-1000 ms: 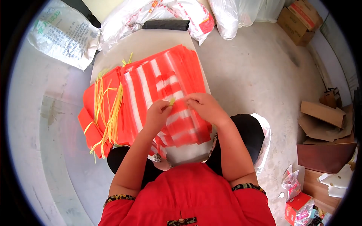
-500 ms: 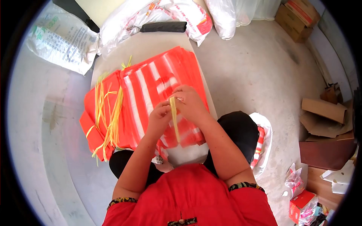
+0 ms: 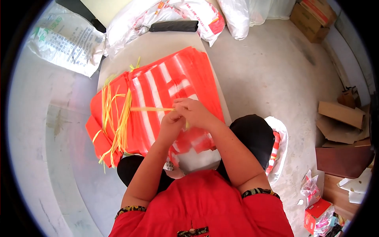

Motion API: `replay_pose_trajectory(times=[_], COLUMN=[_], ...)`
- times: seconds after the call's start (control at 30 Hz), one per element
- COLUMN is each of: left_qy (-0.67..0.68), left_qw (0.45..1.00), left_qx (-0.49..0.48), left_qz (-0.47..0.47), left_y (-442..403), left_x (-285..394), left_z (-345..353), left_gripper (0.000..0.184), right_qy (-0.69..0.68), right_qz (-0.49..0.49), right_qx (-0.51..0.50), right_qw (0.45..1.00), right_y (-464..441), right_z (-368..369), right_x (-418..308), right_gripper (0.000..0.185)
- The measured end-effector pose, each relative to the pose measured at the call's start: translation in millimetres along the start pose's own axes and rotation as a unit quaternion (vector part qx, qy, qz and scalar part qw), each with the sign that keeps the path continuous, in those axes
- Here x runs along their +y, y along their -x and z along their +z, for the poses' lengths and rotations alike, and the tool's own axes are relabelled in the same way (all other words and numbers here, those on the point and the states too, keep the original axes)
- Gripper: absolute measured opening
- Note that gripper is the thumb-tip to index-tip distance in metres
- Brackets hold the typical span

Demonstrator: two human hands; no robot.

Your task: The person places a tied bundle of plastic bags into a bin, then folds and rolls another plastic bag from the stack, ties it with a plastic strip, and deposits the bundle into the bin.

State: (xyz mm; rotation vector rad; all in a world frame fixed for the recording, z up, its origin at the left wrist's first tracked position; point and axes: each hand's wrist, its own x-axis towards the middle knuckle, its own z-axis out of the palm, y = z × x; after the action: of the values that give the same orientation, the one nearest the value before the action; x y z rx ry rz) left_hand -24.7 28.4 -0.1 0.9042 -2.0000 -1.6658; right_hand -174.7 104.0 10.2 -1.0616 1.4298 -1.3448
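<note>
A stack of red-and-white striped plastic bags [image 3: 158, 75] lies on the board before me. Close together over its near part, my left hand [image 3: 171, 125] and my right hand [image 3: 194, 113] both have their fingers pinched on a thin yellow strip [image 3: 152, 109]. One end of the strip sticks out leftward across the stripes; a short bit shows below the fingers. Under my hands is a crumpled part of red-and-white bag [image 3: 193, 140], partly hidden by them. More yellow strips [image 3: 121, 126] lie in a loose bunch on the left side of the stack.
A black roll [image 3: 173, 26] and white printed sacks [image 3: 197, 17] sit at the board's far end. Another sack [image 3: 67, 43] stands at the far left. Beside my right knee is a white container [image 3: 281, 136] with striped bags. Cardboard boxes [image 3: 341, 118] stand at the right.
The yellow strip hung down toward me and now stretches out to the left. My hands have come closer together, and the view has shifted slightly.
</note>
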Motion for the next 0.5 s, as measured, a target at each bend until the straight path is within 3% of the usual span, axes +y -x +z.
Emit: replay_pose_trajectory(times=[0.17, 0.27, 0.37, 0.47, 0.5], left_qy=[0.069, 0.068, 0.020, -0.044, -0.075], left_qw=[0.996, 0.995, 0.994, 0.991, 0.989], left_qx=[0.052, 0.077, 0.109, 0.129, 0.127], left_qz=[0.006, 0.009, -0.003, 0.017, 0.024], left_y=[0.0, -1.5, -2.5, -8.5, -9.8], left_x=[6.6, 4.3, 5.6, 8.4, 10.0], left_z=[6.2, 4.6, 4.5, 8.0, 7.5], left_gripper=[0.021, 0.022, 0.021, 0.020, 0.021], right_qy=[-0.021, 0.124, 0.208, 0.299, 0.302], right_qz=[-0.059, 0.016, -0.059, -0.024, -0.054], right_qx=[0.048, 0.061, 0.081, 0.079, 0.079], right_qw=[0.997, 0.990, 0.973, 0.951, 0.949], right_y=[0.3, 15.6, 19.9, 26.4, 28.9], right_z=[-1.2, -10.0, -6.7, -8.9, -9.7], right_x=[15.3, -13.0, 2.3, -18.3, -19.1], right_gripper=[0.040, 0.035, 0.030, 0.025, 0.024])
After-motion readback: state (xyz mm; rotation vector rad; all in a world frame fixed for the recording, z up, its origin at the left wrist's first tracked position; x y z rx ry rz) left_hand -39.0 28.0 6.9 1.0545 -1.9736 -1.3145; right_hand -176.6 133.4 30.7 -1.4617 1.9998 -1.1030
